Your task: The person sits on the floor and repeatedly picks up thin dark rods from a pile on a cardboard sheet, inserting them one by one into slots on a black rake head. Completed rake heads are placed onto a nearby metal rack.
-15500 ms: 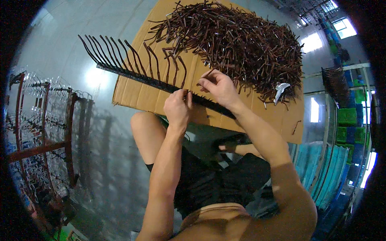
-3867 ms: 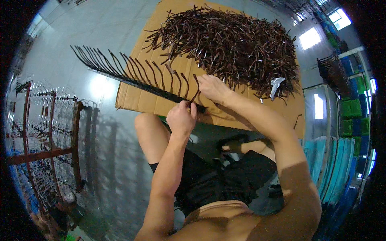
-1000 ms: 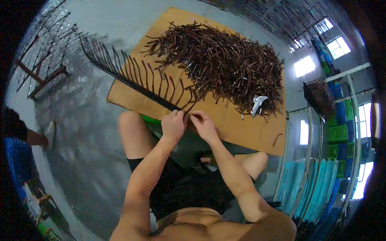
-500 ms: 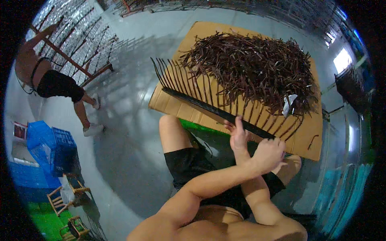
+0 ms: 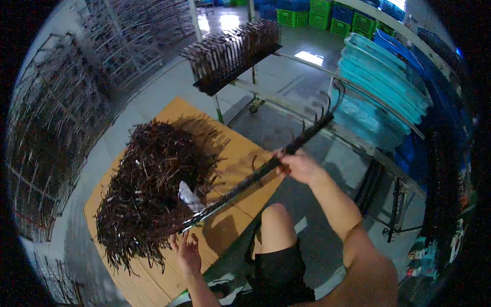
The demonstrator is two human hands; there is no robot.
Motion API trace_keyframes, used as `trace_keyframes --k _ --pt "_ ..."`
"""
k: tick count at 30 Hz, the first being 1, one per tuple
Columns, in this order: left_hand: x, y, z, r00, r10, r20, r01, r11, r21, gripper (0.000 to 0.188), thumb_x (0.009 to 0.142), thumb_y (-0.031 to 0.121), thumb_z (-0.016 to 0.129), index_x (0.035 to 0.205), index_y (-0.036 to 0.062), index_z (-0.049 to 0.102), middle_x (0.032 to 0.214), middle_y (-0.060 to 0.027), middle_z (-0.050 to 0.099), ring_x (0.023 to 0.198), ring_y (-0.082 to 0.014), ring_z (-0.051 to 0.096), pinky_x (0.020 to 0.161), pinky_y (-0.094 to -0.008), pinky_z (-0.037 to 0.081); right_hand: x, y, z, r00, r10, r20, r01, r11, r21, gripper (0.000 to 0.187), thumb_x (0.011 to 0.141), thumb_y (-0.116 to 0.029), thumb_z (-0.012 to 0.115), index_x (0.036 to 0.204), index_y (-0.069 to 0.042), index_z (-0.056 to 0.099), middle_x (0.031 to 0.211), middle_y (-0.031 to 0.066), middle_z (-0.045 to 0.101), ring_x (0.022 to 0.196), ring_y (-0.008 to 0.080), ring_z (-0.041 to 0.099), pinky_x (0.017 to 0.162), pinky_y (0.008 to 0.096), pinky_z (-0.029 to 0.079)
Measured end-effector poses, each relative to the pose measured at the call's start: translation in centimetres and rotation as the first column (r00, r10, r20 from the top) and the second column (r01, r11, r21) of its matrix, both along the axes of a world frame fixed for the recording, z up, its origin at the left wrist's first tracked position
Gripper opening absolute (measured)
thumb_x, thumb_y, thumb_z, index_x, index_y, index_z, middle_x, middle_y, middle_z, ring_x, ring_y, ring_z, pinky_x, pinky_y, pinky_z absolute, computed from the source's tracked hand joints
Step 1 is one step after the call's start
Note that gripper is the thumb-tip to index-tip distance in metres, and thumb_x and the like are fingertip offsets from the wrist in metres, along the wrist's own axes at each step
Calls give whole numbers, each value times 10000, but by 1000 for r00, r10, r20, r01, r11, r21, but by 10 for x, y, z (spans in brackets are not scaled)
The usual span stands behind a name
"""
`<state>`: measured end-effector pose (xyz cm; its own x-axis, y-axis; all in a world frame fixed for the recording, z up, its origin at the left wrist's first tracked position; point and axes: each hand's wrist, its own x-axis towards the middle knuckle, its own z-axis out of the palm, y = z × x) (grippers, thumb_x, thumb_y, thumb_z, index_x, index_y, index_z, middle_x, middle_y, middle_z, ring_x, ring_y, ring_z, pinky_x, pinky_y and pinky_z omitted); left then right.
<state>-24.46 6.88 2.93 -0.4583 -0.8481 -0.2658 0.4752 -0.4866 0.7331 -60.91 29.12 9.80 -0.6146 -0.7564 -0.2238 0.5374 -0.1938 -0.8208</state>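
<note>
A long black bar (image 5: 248, 179) with thin curved dark prongs along it slants from the cardboard up to the far right. My right hand (image 5: 299, 166) is wrapped around it a little past its middle. Just below the bar's near left end is my left hand (image 5: 188, 254), its fingers apart; whether a fingertip touches the bar cannot be told. Motion blurs many of the prongs. Beyond my left hand, a big heap of thin dark brown strips (image 5: 148, 189) covers much of a cardboard sheet (image 5: 240, 215). A crumpled white piece (image 5: 189, 196) lies at the heap's edge.
A metal rack ahead carries a similar pronged bar (image 5: 235, 56) full of dark strips. Stacked turquoise crates (image 5: 383, 87) stand to the right, with green crates (image 5: 319, 13) far off. Racks with dark rods (image 5: 46, 133) line the left side.
My view has swung to the right. My arms were crossed and are now apart. The bar's right end has come up off the cardboard, and my left hand has opened near its other end.
</note>
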Motion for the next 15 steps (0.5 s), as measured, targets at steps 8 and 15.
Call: trace_keyframes --k 8,15 --pt "-207 9 51 963 -225 150 253 944 -213 193 853 -47 592 956 59 465 860 -95 599 741 -189 616 673 -320 533 -221 -23 34 915 -396 -79 403 906 130 236 923 -282 564 891 -50 593 696 74 570 586 180 550 488 297 458" --pt "-345 55 70 948 -319 -10 311 932 -187 253 825 -91 617 844 76 428 831 -47 554 801 -208 633 662 -350 544 -322 -62 24 674 -739 -15 728 661 181 183 906 -206 564 785 -69 564 661 60 530 521 180 494 428 324 415"
